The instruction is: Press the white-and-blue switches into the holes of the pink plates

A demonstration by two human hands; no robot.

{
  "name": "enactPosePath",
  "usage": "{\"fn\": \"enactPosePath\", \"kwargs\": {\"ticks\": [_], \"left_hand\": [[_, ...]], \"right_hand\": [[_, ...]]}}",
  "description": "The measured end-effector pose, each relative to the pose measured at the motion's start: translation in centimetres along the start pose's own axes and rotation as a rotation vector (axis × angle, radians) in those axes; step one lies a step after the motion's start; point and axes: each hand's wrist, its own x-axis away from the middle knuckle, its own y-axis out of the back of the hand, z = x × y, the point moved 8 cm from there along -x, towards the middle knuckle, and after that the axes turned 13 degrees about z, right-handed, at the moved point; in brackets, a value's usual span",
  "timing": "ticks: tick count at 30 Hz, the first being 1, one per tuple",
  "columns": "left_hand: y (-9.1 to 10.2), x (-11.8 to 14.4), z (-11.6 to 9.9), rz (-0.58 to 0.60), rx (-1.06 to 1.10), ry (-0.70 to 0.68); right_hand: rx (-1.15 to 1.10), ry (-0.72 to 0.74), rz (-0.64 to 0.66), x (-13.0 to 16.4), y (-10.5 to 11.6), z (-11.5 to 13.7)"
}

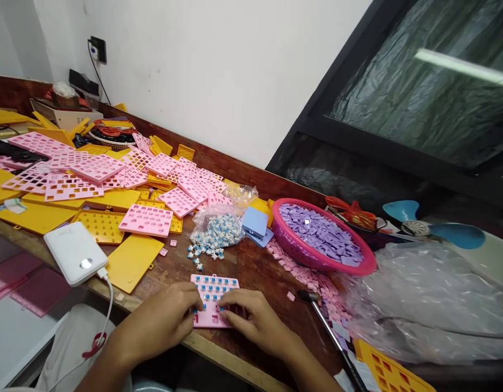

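A pink keypad plate (209, 303) lies on the table near its front edge, with rows of blue-and-white key switches (209, 288) in its upper holes. Some square holes in the bottom row have no switch. My left hand (165, 313) is closed on the plate's left side, its fingertips beside a switch. From the right, my right hand (253, 316) reaches over the plate, thumb and index finger closed around a switch in a lower row. Just beyond, a pile of loose key switches (218, 231) spills from a clear plastic bag (204, 215).
Pink plates (98, 167) and yellow cases (134, 261) heap up at left, near a white power bank (75, 253) with a cable. At right are a pink basket (368, 264) of purple keycaps, scattered pink keycaps (333, 296), a hammer (328, 326) and plastic sheeting (431, 305).
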Motion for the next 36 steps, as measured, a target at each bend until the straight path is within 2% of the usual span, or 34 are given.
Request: {"fn": "enactPosePath", "kwargs": {"ticks": [4, 9, 15, 21, 27, 29, 33, 36], "left_hand": [[-1.6, -0.6, -0.4, 0.035, -0.108, 0.056], [-2.3, -1.4, -0.6, 0.024, -0.186, 0.054], [-2.1, -1.5, -0.8, 0.005, -0.090, 0.004], [-2.3, -1.1, -0.8, 0.012, -0.009, -0.021], [-2.8, -1.4, -0.8, 0.041, -0.023, 0.005], [-2.9, -1.5, -1.1, 0.041, -0.030, 0.000], [-2.9, -1.4, -1.4, 0.024, -0.031, -0.029], [-2.8, -1.3, -1.0, 0.057, -0.007, -0.064]], "right_hand": [[0.018, 0.041, -0.072, -0.1, 0.1, -0.3], [0.072, 0.039, -0.140, 0.0, 0.4, -0.9], [0.176, 0.042, -0.157, 0.1, 0.5, -0.8], [0.148, 0.059, -0.066, -0.1, 0.0, -1.0], [0.078, 0.009, -0.170, -0.2, -0.5, -2.3], [0.082, -0.010, -0.148, -0.1, -0.5, -2.2], [0.045, 0.009, -0.002, 0.2, 0.0, -1.4], [-0.008, 0.029, 0.057, 0.2, 0.5, -1.2]]}}
